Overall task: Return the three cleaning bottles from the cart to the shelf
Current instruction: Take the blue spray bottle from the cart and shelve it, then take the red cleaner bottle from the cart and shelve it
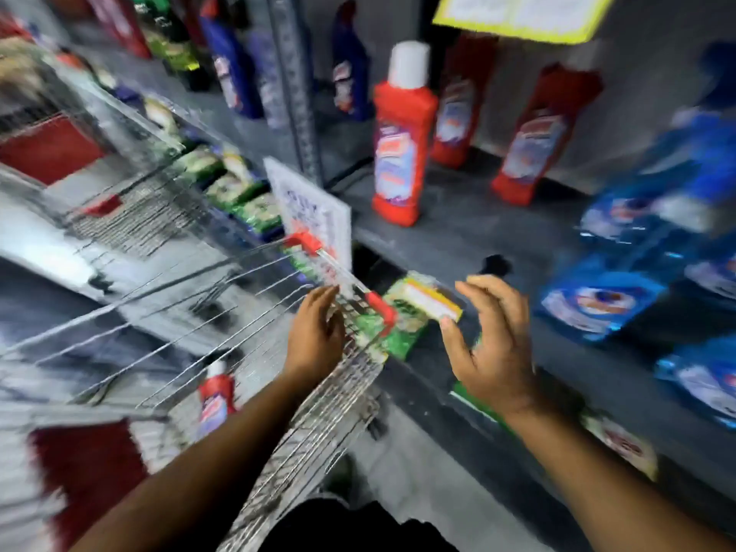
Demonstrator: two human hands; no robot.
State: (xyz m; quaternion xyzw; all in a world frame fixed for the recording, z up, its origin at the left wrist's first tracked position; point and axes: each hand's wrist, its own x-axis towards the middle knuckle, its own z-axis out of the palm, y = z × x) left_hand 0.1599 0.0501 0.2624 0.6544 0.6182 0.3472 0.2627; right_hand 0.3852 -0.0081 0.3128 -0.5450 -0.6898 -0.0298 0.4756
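Note:
The picture is motion-blurred. A wire shopping cart (278,392) fills the left and centre. Inside it lies a red cleaning bottle with a white cap (215,396). On the grey shelf (498,241) at the upper right stands a red bottle with a white cap (402,137), upright near the shelf's front; two more red bottles (545,137) lean behind it. My left hand (314,336) hovers over the cart's near rim, fingers curled, holding nothing. Right of the cart, my right hand (494,344) is spread in front of the shelf edge and also holds nothing.
Blue refill pouches (605,304) crowd the shelf's right side. Dark blue and green bottles (231,69) stand in the bay further left. Green packets (398,312) lie on the lower shelf, beyond the cart's red-tipped rim. A white price card (314,217) hangs at the shelf edge.

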